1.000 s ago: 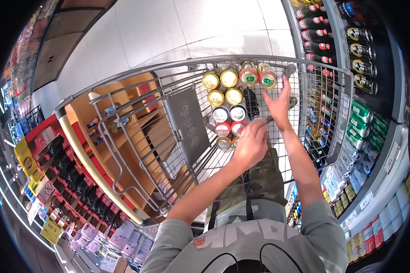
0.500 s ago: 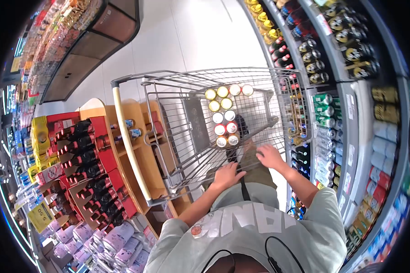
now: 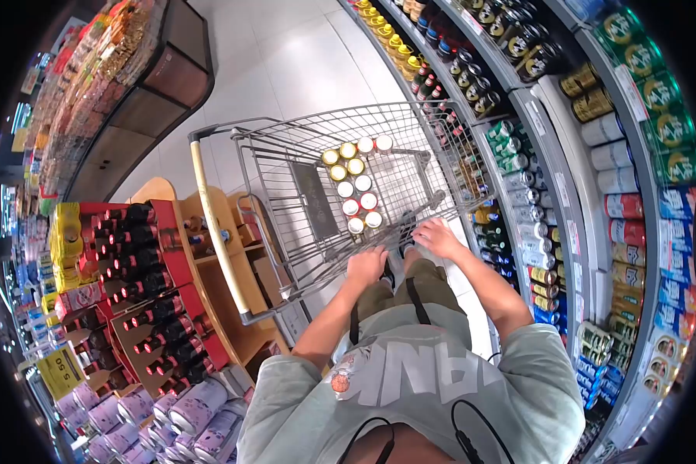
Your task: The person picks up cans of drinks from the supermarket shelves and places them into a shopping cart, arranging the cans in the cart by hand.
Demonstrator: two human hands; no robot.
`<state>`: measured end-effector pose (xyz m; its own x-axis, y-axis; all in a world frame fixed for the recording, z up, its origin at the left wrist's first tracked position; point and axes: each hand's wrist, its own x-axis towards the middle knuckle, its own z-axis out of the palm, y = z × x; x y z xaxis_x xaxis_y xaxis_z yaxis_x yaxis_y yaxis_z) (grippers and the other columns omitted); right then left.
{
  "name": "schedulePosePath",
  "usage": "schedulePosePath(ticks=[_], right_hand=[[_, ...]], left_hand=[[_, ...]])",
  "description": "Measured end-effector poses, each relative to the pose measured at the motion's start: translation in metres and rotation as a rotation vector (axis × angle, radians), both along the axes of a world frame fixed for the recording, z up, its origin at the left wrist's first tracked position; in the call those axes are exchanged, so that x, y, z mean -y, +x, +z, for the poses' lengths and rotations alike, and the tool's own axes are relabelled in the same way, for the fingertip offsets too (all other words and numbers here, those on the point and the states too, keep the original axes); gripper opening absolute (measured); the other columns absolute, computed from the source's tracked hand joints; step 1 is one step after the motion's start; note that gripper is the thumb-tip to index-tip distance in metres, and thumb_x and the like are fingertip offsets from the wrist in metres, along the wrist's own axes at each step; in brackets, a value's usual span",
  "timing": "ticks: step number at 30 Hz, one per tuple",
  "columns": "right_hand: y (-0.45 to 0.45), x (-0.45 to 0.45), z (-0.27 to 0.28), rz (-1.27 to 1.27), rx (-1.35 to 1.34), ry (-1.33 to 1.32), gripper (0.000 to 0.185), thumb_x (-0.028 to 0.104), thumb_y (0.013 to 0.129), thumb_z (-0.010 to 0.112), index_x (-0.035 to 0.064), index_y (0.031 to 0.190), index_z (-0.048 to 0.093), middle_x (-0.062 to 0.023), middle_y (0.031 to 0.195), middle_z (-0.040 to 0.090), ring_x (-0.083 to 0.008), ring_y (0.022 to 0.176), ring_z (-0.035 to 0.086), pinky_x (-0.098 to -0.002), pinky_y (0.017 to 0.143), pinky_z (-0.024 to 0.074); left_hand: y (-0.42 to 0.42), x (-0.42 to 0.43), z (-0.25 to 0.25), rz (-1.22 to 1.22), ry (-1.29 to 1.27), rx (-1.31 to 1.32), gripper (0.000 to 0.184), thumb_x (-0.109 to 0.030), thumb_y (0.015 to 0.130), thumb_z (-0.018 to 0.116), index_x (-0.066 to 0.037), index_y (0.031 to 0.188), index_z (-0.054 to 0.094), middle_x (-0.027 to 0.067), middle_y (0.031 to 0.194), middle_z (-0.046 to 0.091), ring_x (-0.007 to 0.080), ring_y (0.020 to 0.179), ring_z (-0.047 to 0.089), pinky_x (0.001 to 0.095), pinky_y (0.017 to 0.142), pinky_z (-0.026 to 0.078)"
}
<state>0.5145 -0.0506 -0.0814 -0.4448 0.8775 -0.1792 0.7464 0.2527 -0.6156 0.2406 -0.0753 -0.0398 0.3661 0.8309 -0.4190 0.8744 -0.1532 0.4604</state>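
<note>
A wire shopping cart [image 3: 249, 166] stands sideways in front of me, its pale handle bar at the left. Inside it, several cans [image 3: 355, 166] stand upright in short rows, with gold, white and red-rimmed tops. My left hand [image 3: 367, 265] is closed over the near side rim of the cart, its fingertips partly hidden. Farther right on that same rim is my right hand [image 3: 438, 238], fingers bent over the wire. Neither hand touches the cans.
Shelves of canned and bottled drinks [image 3: 533, 209] run along the right, close to the cart's front end. At left are a wooden display stand [image 3: 251, 340], dark bottles in red crates [image 3: 143, 271] and lilac cans [image 3: 197, 410]. A snack counter [image 3: 143, 100] stands beyond.
Both hands have moved forward onto the cart's near rim, and their fingers have closed from a looser spread. The cart and its cans sit slightly farther left in view.
</note>
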Motion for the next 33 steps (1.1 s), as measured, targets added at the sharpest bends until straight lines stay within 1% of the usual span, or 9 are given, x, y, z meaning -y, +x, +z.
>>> schedulePosePath(ticks=[2, 7, 10, 12, 22, 27, 28, 32, 33], right_hand=[[0.0, 0.007, -0.003, 0.024, 0.033, 0.048, 0.03, 0.041, 0.099, 0.057, 0.0193, 0.108, 0.075, -0.0005, 0.11, 0.067, -0.0245, 0.113, 0.053, -0.0413, 0.102, 0.0352], [-0.003, 0.02, 0.004, 0.008, 0.074, 0.024, 0.031, 0.041, 0.099, 0.056, 0.0176, 0.109, 0.074, 0.0009, 0.112, 0.066, -0.0227, 0.115, 0.051, -0.0427, 0.102, 0.0328], [-0.004, 0.033, 0.006, 0.014, 0.055, 0.002, 0.029, 0.038, 0.098, 0.058, 0.017, 0.109, 0.074, -0.0019, 0.113, 0.065, -0.0228, 0.116, 0.051, -0.0414, 0.102, 0.0322], [-0.003, 0.043, 0.006, 0.005, 0.043, 0.087, 0.029, 0.04, 0.099, 0.057, 0.0167, 0.104, 0.074, 0.0002, 0.108, 0.065, -0.0234, 0.112, 0.051, -0.0433, 0.099, 0.0332], [0.005, 0.088, -0.001, -0.021, -0.047, 0.093, 0.028, 0.039, 0.096, 0.06, 0.0172, 0.106, 0.074, 0.0002, 0.106, 0.065, -0.0223, 0.111, 0.052, -0.0415, 0.099, 0.0324], [0.006, 0.111, 0.0, -0.064, -0.037, 0.114, 0.028, 0.04, 0.096, 0.061, 0.017, 0.104, 0.074, -0.0006, 0.105, 0.066, -0.0235, 0.11, 0.054, -0.0406, 0.099, 0.0356], [0.007, 0.116, -0.001, -0.072, -0.048, 0.136, 0.026, 0.038, 0.095, 0.062, 0.0172, 0.104, 0.074, -0.0012, 0.105, 0.066, -0.0238, 0.11, 0.055, -0.0408, 0.099, 0.0366], [0.015, 0.139, -0.006, -0.115, -0.07, 0.182, 0.026, 0.038, 0.093, 0.063, 0.0173, 0.104, 0.074, -0.0011, 0.103, 0.066, -0.0238, 0.109, 0.055, -0.0412, 0.1, 0.037], [0.017, 0.143, -0.009, -0.105, -0.052, 0.144, 0.027, 0.036, 0.092, 0.064, 0.0168, 0.108, 0.073, -0.0021, 0.106, 0.066, -0.0242, 0.113, 0.055, -0.0425, 0.103, 0.0364]], left_hand=[[0.0, 0.002, 0.006, -0.011, -0.066, -0.03, 0.041, -0.04, 0.105, 0.041, -0.014, 0.13, 0.061, 0.0109, 0.118, 0.071, 0.0335, 0.102, 0.07, 0.0484, 0.087, 0.055], [-0.001, 0.021, -0.003, 0.003, -0.059, -0.009, 0.041, -0.039, 0.105, 0.042, -0.014, 0.131, 0.061, 0.011, 0.119, 0.07, 0.033, 0.106, 0.068, 0.0472, 0.089, 0.054], [-0.003, 0.033, 0.001, -0.008, -0.035, -0.018, 0.041, -0.039, 0.105, 0.042, -0.015, 0.132, 0.062, 0.0109, 0.121, 0.07, 0.0319, 0.107, 0.068, 0.0466, 0.089, 0.054], [-0.001, 0.04, 0.006, -0.022, -0.029, -0.019, 0.041, -0.039, 0.105, 0.042, -0.016, 0.131, 0.062, 0.011, 0.123, 0.069, 0.0309, 0.108, 0.068, 0.0463, 0.09, 0.055], [0.008, 0.088, 0.001, -0.043, 0.081, -0.068, 0.037, -0.035, 0.103, 0.045, -0.013, 0.125, 0.064, 0.008, 0.113, 0.072, 0.0287, 0.102, 0.07, 0.0448, 0.084, 0.056], [0.014, 0.11, 0.003, -0.081, 0.12, -0.105, 0.036, -0.034, 0.104, 0.044, -0.011, 0.12, 0.066, 0.0087, 0.108, 0.072, 0.0279, 0.099, 0.07, 0.0434, 0.083, 0.057], [0.015, 0.112, 0.0, -0.072, 0.07, -0.125, 0.036, -0.035, 0.104, 0.044, -0.015, 0.125, 0.065, 0.0096, 0.114, 0.072, 0.03, 0.1, 0.07, 0.0447, 0.085, 0.056], [0.022, 0.129, 0.003, -0.064, 0.065, -0.17, 0.035, -0.037, 0.103, 0.044, -0.018, 0.123, 0.065, 0.0108, 0.112, 0.073, 0.031, 0.1, 0.07, 0.0453, 0.085, 0.056], [0.024, 0.133, 0.005, -0.075, 0.068, -0.176, 0.035, -0.037, 0.103, 0.044, -0.018, 0.123, 0.065, 0.0108, 0.112, 0.073, 0.031, 0.1, 0.07, 0.0453, 0.085, 0.056]])
